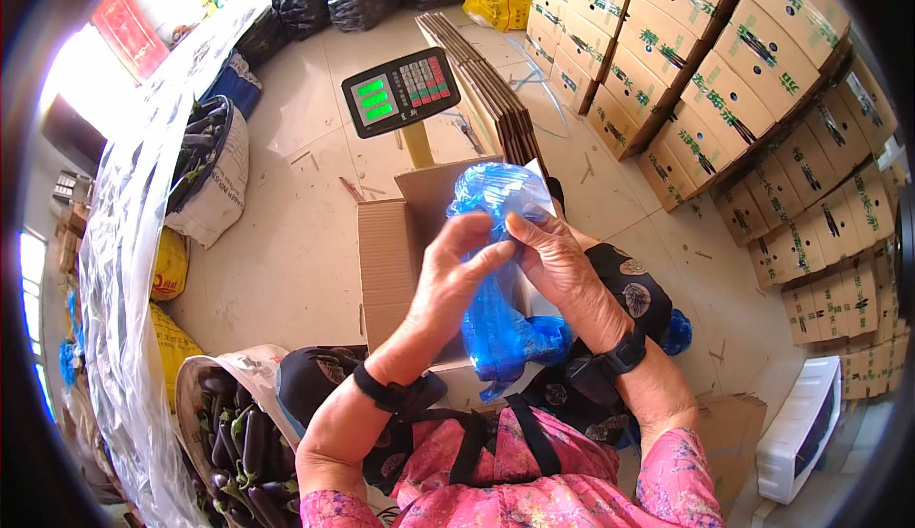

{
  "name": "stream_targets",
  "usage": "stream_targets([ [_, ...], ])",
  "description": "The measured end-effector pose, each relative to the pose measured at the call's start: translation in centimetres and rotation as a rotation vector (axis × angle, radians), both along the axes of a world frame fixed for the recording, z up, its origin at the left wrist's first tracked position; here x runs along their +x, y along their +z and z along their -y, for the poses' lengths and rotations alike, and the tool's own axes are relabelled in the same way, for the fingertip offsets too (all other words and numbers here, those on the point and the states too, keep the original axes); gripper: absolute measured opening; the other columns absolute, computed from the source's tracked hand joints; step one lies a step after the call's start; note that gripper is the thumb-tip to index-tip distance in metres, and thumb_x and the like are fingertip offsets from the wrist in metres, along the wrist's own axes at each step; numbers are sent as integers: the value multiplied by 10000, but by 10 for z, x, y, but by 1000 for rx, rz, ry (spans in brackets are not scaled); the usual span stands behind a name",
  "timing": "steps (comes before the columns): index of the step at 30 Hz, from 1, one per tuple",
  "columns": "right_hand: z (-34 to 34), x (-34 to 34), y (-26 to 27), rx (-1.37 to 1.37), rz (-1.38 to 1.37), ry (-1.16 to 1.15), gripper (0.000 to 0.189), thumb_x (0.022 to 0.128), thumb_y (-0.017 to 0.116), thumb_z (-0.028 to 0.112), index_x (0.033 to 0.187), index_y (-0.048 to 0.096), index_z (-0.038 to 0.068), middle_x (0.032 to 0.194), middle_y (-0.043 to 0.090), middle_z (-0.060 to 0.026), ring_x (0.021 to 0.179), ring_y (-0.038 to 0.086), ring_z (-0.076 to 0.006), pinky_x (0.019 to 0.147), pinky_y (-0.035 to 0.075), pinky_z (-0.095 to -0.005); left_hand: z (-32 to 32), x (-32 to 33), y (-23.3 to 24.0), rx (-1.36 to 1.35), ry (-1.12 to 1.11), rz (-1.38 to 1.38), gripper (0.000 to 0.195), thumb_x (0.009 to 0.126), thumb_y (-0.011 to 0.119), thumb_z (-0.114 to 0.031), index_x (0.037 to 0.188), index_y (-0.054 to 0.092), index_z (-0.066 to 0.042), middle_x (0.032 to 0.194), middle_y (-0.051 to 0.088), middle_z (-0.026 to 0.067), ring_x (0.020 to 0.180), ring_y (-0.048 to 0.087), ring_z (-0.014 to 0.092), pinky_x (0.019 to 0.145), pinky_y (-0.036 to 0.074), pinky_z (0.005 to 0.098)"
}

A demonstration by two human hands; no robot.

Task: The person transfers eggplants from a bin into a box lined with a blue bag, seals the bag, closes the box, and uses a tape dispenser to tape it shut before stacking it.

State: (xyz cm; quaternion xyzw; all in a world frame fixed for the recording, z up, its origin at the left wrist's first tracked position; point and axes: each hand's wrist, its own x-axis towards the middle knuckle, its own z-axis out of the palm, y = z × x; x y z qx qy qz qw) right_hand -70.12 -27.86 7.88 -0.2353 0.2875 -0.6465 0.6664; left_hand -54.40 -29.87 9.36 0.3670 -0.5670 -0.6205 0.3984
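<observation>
A crumpled blue plastic bag (493,328) hangs before me over an open cardboard box (386,263). My right hand (554,256) pinches the bag near its upper part between thumb and fingers. Beside it, my left hand (454,260) is at the bag's left edge, slightly blurred, thumb and fingers curved towards the right hand. Whether its fingertips hold any of the film is unclear. A white sheet (536,195) shows behind the bag. Just beyond the box stands a scale display (400,92) on a yellow post, its green readouts lit.
Eggplants (250,442) fill a sack at my lower left; another eggplant sack (214,163) stands farther off. Flattened cardboard (493,85) leans behind the box. Stacked cartons (700,99) line the right side. A white foam box (797,428) lies lower right. Clear plastic sheeting (129,278) hangs left.
</observation>
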Motion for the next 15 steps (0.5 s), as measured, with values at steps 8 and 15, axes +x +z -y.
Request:
stream_targets([
  [8, -2, -18, -4, 30, -12, 0, 232, 885, 680, 133, 1111, 632, 108, 1037, 662, -7, 957, 607, -131, 872, 491, -312, 21, 23, -7, 385, 94, -578, 41, 950, 563, -115, 918, 563, -88, 926, 620, 32, 841, 574, 120, 892, 510, 356],
  [15, 0, -39, -4, 12, 143, -180, 39, 948, 578, 144, 971, 586, 115, 929, 666, -47, 830, 645, -148, 734, 547, -279, 48, 76, 33, 352, 226, -447, 112, 989, 466, -121, 1007, 546, -44, 879, 613, 48, 767, 600, 141, 731, 528, 308],
])
